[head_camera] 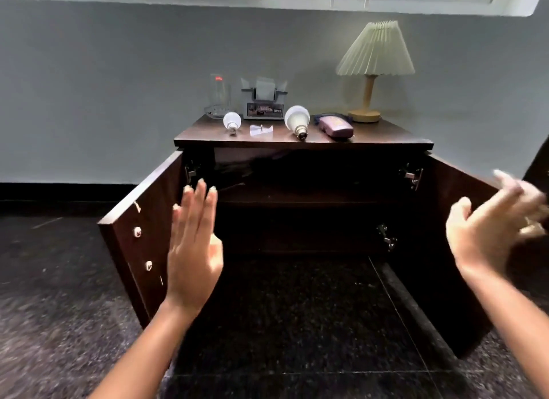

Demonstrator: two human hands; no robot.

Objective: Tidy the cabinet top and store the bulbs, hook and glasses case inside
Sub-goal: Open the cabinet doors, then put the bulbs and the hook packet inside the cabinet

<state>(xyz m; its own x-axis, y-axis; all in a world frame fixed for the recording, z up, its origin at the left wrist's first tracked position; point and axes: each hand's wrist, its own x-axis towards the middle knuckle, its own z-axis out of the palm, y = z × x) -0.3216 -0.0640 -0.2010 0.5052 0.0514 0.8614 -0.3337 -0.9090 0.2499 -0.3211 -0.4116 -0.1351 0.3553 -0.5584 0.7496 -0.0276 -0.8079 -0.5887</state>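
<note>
A dark wooden cabinet stands against the wall with both doors swung open. On its top lie a small white bulb, a clear adhesive hook, a larger white bulb and a pink glasses case. My left hand is open, fingers up, beside the left door. My right hand is open and blurred near the right door. Both hands hold nothing.
At the back of the top stand a clear jug, a small grey box-like device and a lamp with a pleated shade. The cabinet's inside is dark, with a shelf. The floor is dark speckled stone.
</note>
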